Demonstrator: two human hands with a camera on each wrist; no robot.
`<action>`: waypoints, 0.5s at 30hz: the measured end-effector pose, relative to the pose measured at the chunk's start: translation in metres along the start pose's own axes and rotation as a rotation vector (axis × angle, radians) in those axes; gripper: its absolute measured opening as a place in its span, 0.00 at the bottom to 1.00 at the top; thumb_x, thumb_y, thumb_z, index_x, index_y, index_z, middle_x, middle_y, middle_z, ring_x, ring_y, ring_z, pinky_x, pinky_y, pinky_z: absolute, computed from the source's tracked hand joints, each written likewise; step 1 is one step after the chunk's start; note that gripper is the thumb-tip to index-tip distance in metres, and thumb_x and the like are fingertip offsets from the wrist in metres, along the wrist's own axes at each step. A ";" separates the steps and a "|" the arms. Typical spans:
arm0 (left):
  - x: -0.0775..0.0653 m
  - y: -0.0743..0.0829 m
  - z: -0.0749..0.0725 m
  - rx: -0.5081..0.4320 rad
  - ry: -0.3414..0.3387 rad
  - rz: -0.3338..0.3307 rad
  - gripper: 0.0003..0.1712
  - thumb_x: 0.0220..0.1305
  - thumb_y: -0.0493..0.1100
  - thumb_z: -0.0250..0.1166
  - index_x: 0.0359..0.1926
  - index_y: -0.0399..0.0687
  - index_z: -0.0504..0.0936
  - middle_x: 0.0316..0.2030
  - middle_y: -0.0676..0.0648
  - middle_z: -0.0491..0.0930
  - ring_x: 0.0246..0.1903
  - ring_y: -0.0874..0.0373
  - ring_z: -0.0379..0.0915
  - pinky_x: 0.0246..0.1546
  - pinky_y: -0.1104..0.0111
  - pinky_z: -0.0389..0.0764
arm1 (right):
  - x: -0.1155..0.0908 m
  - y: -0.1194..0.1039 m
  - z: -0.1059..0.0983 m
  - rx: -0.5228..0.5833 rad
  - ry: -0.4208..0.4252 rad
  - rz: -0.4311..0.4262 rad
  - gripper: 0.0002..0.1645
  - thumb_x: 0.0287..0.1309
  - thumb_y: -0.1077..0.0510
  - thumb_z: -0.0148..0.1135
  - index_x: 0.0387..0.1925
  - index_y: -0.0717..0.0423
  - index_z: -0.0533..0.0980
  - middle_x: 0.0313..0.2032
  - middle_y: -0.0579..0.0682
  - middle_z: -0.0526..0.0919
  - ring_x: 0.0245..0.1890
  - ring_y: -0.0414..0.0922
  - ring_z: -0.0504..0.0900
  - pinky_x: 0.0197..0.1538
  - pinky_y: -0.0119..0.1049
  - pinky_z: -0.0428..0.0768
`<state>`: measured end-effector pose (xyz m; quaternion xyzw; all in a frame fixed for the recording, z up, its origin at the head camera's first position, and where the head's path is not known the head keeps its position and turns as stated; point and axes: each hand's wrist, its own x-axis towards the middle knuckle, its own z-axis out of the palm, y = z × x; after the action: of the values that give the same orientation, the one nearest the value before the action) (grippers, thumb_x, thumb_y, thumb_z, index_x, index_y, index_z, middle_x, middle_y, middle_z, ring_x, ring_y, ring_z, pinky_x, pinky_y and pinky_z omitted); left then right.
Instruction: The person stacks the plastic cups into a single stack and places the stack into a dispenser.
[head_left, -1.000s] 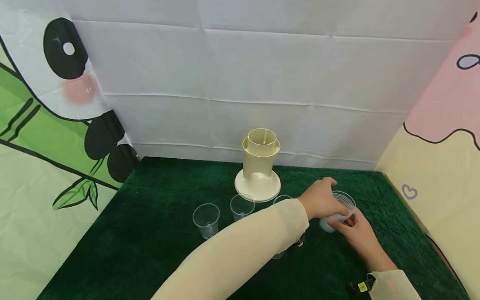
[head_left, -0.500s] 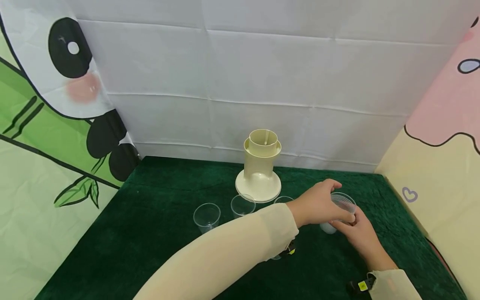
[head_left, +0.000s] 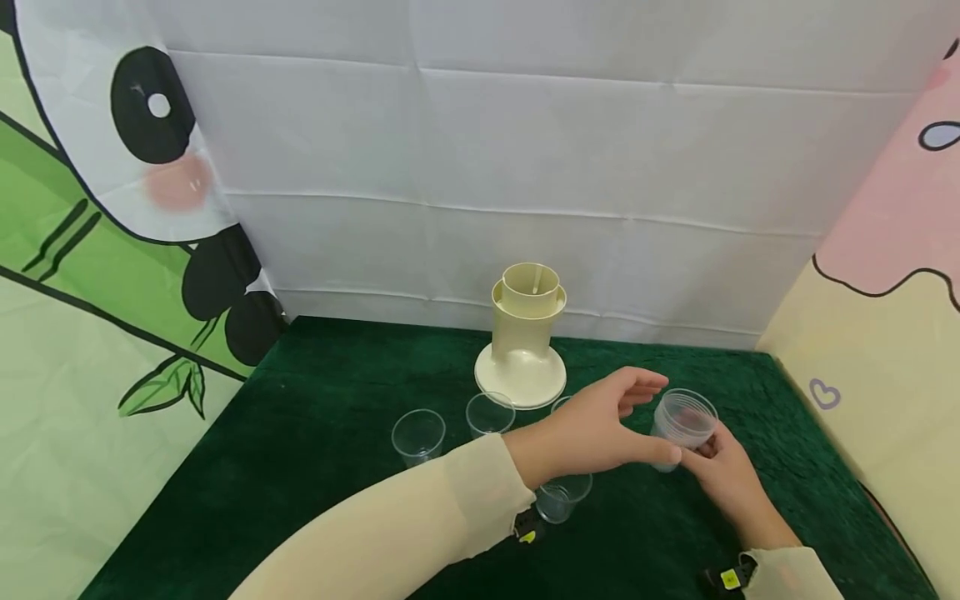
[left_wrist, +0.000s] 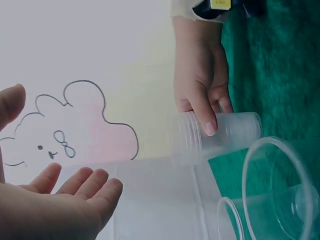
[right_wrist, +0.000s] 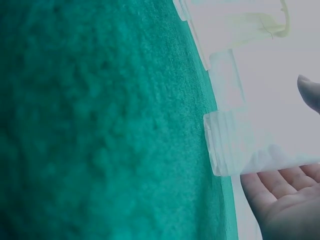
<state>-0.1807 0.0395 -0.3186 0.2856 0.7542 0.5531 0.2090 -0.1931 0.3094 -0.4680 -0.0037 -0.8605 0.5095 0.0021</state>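
My right hand (head_left: 731, 483) grips a stack of clear plastic cups (head_left: 684, 419) upright at the right of the table, its thumb on the near side. In the left wrist view the thumb lies across the nested stack (left_wrist: 225, 132). Left of the stack, my left hand (head_left: 592, 429) holds nothing, fingers apart and thumb stretched toward the right hand. Single clear cups stand further left: one at the far left (head_left: 417, 435), another cup (head_left: 491, 414) beside it, a third partly behind the left hand. One more cup (head_left: 562, 497) shows below the left wrist.
A cream two-tier cylinder (head_left: 525, 333) on a round base stands behind the cups. Dark green cloth (head_left: 337, 483) covers the table. A white sheet (head_left: 487, 150) hangs at the back, with printed cartoon sheets at both sides.
My left hand has moved left, away from the stack, and its fingers have spread. The cup beneath its wrist now shows more. My right hand stays on the stack.
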 end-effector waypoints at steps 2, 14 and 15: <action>-0.009 -0.003 -0.004 -0.009 -0.008 0.026 0.41 0.64 0.52 0.75 0.74 0.65 0.66 0.69 0.63 0.68 0.69 0.68 0.62 0.68 0.67 0.67 | 0.001 0.000 0.001 0.007 -0.001 0.009 0.47 0.70 0.44 0.66 0.76 0.64 0.56 0.69 0.67 0.69 0.67 0.58 0.72 0.52 0.28 0.78; -0.051 -0.034 -0.010 -0.119 -0.052 0.159 0.39 0.68 0.44 0.71 0.75 0.55 0.64 0.70 0.61 0.67 0.70 0.68 0.62 0.70 0.71 0.61 | 0.001 0.000 0.002 -0.001 0.004 0.046 0.50 0.67 0.43 0.68 0.76 0.63 0.56 0.69 0.67 0.68 0.68 0.59 0.71 0.57 0.36 0.79; -0.055 -0.036 -0.011 -0.131 -0.054 0.164 0.38 0.69 0.43 0.70 0.75 0.55 0.64 0.70 0.60 0.68 0.70 0.67 0.62 0.70 0.71 0.61 | 0.001 0.000 0.002 0.005 0.004 0.046 0.50 0.67 0.43 0.69 0.76 0.63 0.56 0.70 0.67 0.68 0.68 0.60 0.71 0.57 0.36 0.79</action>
<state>-0.1537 -0.0125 -0.3495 0.3466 0.6846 0.6087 0.2016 -0.1941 0.3076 -0.4688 -0.0244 -0.8590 0.5114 -0.0078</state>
